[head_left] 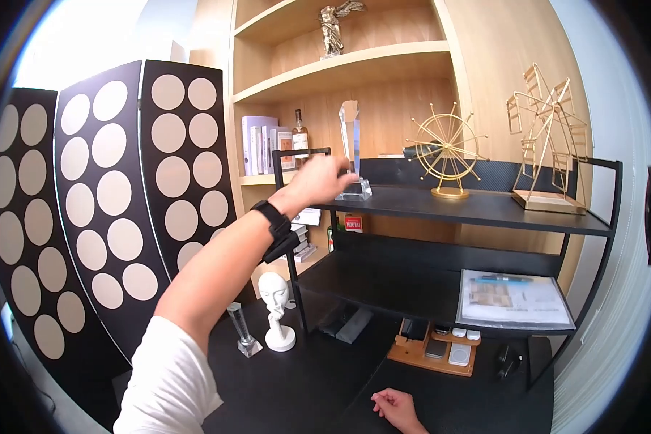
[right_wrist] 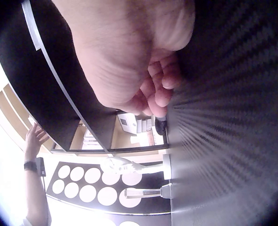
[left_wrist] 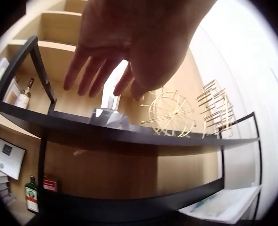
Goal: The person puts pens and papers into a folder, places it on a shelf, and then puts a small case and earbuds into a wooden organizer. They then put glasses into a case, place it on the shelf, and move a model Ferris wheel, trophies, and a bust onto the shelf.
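My left hand (head_left: 318, 181), with a dark strap at the wrist, is raised at the left end of the black upper shelf (head_left: 448, 206). A clear faceted crystal trophy (head_left: 350, 137) stands upright there on its block base (left_wrist: 110, 117). The fingers (left_wrist: 85, 77) spread loosely in front of its upright part and hide some of it in the left wrist view. My right hand (head_left: 396, 409) lies low by the black desk (head_left: 304, 390), fingers loosely bent with nothing in them; the right wrist view shows it close over the dark desktop (right_wrist: 223, 132).
Right of the trophy stand a gold wheel ornament (head_left: 448, 150) and a gold Ferris wheel model (head_left: 550, 137). A white face sculpture (head_left: 275, 311) and a small crystal award (head_left: 243, 329) stand on the desk. Below the shelves sits a wooden organizer (head_left: 430, 354); papers (head_left: 513, 300) lie on the middle shelf.
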A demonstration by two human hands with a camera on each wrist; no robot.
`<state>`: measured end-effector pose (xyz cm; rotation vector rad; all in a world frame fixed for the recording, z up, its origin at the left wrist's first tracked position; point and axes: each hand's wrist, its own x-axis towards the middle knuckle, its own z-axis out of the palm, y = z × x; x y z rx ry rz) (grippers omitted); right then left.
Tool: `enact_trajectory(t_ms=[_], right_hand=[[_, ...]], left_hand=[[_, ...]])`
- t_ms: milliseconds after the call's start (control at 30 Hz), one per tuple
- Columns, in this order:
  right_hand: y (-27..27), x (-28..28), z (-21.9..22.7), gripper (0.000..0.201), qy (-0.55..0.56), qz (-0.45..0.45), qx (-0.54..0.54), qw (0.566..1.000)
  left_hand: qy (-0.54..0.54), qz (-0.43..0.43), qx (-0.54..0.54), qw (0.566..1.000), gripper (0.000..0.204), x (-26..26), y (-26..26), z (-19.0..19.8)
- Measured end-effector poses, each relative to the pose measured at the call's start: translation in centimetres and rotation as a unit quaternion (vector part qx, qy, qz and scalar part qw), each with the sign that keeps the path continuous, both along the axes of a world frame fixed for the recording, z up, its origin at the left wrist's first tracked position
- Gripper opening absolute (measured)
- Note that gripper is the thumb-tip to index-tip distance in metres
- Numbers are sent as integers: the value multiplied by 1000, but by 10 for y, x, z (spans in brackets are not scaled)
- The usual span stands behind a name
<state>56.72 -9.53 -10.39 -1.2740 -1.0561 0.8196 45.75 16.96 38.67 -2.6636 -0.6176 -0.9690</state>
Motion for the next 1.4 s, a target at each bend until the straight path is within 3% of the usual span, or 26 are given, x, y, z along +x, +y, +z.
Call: enact_trajectory(t_ms=[33,67,167,400,433,867,933,1033,1067,1133,1200,1233,1300,1367,1400], right_hand=[[-2,0,0,13,-3,6,18,1000],[-2,-1,3,13,-12,7,16,1000],[-5,-5,9,13,-9,5,19,1000],[-7,-8,14,12,-18,8,18,1000],[-7,-7,12,13,-24,10,24,999],[-3,-1,7,16,-26,18,11,999],[0,2,5,16,1,0,-67,998],[0,4,6,13,-26,-1,-70,997],[-1,4,5,13,-19,5,-65,998],[-2,-1,12,13,-6,-10,-66,998],[-2,-4,16,12,-3,-17,-74,997],[-1,-3,14,12,-1,-17,-75,997],[1,-3,13,12,-5,-20,-74,997],[2,-4,15,12,-10,-25,-82,996],[3,-4,16,12,-15,-27,-88,996]], left_hand=[[15,-50,-19,998,45,-4,2,-8],[80,-26,-32,996,51,-6,-8,-7],[116,12,-96,989,61,-3,-29,-11],[172,23,-144,974,76,19,-9,3],[177,28,-227,957,79,21,-6,7],[160,-59,-260,950,89,23,35,-9],[150,-80,-189,967,89,18,33,-12],[114,-99,-98,984,78,-7,21,-18],[74,-95,-70,990,72,-20,19,-26],[-25,-177,-26,984,49,-71,-18,-42],[-101,-185,67,975,30,-129,-45,-76],[-159,-175,42,971,21,-157,-48,-103],[-260,-62,-17,963,13,-212,-41,-166],[-396,28,-104,912,9,-258,-3,-253],[-436,53,-197,876,17,-277,17,-297]])
